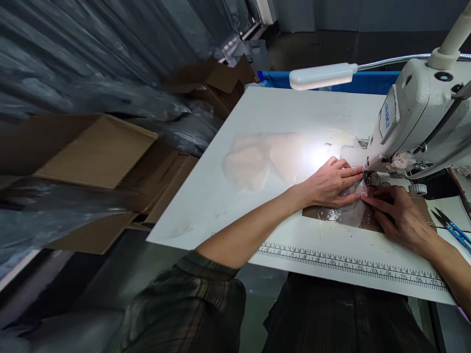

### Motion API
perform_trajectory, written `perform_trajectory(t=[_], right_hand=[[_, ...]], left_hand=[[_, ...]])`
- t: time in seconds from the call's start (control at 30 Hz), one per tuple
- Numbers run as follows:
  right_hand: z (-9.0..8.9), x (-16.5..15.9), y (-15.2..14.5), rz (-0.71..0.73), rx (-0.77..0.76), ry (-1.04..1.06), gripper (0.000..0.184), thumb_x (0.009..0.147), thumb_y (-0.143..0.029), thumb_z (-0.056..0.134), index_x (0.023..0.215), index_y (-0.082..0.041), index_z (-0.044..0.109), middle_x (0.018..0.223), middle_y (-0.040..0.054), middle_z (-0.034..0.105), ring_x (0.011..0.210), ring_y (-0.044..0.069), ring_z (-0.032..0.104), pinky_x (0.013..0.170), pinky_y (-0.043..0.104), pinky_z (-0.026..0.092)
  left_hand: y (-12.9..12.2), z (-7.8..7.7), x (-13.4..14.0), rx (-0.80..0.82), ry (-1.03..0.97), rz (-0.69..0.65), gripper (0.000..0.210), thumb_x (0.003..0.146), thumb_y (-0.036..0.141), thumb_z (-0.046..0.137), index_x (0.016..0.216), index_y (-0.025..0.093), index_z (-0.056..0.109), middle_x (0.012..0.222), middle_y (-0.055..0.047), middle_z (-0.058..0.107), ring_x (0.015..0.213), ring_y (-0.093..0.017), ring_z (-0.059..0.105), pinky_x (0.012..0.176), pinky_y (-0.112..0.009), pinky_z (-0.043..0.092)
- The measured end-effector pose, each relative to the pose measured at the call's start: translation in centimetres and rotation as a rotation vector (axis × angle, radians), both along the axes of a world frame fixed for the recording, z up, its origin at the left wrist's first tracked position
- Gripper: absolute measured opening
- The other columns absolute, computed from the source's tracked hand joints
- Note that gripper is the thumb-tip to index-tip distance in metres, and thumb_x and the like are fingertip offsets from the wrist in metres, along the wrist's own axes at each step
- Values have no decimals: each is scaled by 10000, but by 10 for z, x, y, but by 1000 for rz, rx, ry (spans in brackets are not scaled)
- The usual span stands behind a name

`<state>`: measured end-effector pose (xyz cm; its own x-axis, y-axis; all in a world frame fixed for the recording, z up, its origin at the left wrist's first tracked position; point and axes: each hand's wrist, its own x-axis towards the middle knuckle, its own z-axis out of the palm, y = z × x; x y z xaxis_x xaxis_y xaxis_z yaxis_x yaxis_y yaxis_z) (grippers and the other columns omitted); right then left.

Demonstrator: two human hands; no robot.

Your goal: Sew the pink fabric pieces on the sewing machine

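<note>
A piece of sheer whitish fabric (349,214) lies under the needle area of a white sewing machine (408,117). My left hand (333,184) rests flat on it with the fingers stretched toward the presser foot (366,177). Close to the foot, my right hand (399,215) has its fingers curled, the index fingertip and thumb at the fabric's right edge. Brown material (372,221) shows beneath the fabric. Part of the fabric is hidden by my left hand. Blue-handled snips (454,229) lie to the right of my right hand.
Pale sheer cut pieces (257,159) lie on the white table (206,206), which has a ruler strip (349,264) along its front edge. A lit lamp (322,76) hangs over the back. Open cardboard boxes (99,152) and plastic wrapping stand at the left.
</note>
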<state>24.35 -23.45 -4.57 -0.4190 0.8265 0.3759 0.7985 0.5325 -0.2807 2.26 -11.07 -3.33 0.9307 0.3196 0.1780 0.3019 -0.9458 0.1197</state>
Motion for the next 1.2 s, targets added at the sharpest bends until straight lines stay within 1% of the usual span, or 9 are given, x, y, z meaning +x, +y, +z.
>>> perform_trajectory(t=[0.13,0.43,0.6,0.73,0.8,0.87,0.93,1.07,1.2], right_hand=[[0,-2,0,-9,17,14,334,987,-223,484,1212,-231,730,1073,128,622,959,239,629,780,387,597],[-2,1,0,-40,-39,33,342,985,-260,480,1221,-265,728,1081,119,621,959,244,632,781,402,599],[-3,2,-1,-60,-65,50,364,991,-266,464,1249,-306,718,1097,106,624,989,247,624,843,431,598],[-3,3,-2,-68,-73,46,377,983,-255,469,1262,-317,714,1110,106,628,1013,259,618,867,459,598],[-3,3,-2,-69,-70,39,373,984,-255,472,1257,-308,719,1103,109,630,1018,262,620,865,459,600],[-3,3,-2,-67,-64,29,367,984,-253,474,1251,-290,725,1095,116,633,1009,263,627,848,450,603],[-1,2,-2,-69,-64,21,366,985,-248,474,1246,-274,729,1093,124,635,992,265,632,827,444,606],[0,1,-3,-73,-74,14,361,991,-265,476,1255,-277,722,1101,126,631,991,267,627,814,443,604],[-1,0,-3,-83,-58,14,369,1005,-282,455,1277,-294,704,1078,122,617,990,259,618,799,428,600]], left_hand=[[-1,1,1,16,8,7,523,1029,474,378,1375,141,586,1406,-133,614,1081,-277,535,899,-414,366],[-5,0,3,57,0,25,527,1036,465,361,1365,125,594,1373,-146,627,1065,-281,540,910,-429,370],[-11,-4,5,100,-29,59,513,1042,471,349,1326,130,605,1368,-147,617,1061,-281,553,916,-440,379],[-13,-8,6,177,-118,84,514,1027,484,385,1258,89,618,1302,-183,628,1050,-280,569,909,-438,413],[-12,-11,7,187,-163,27,458,1026,457,405,1166,96,650,1204,-168,670,990,-252,593,855,-406,441],[-10,-14,8,170,-183,-69,384,1043,381,394,1052,125,680,1089,-125,711,904,-208,612,791,-362,456],[-9,-16,7,142,-194,-129,354,1048,323,388,989,154,693,1021,-91,734,852,-180,623,749,-339,461],[-8,-11,2,101,-171,-168,303,1001,358,463,1021,193,716,1094,-89,741,843,-188,638,746,-362,477],[-7,-3,-5,124,-88,-212,378,972,468,486,1091,197,721,1207,-107,712,839,-206,633,760,-382,465]])
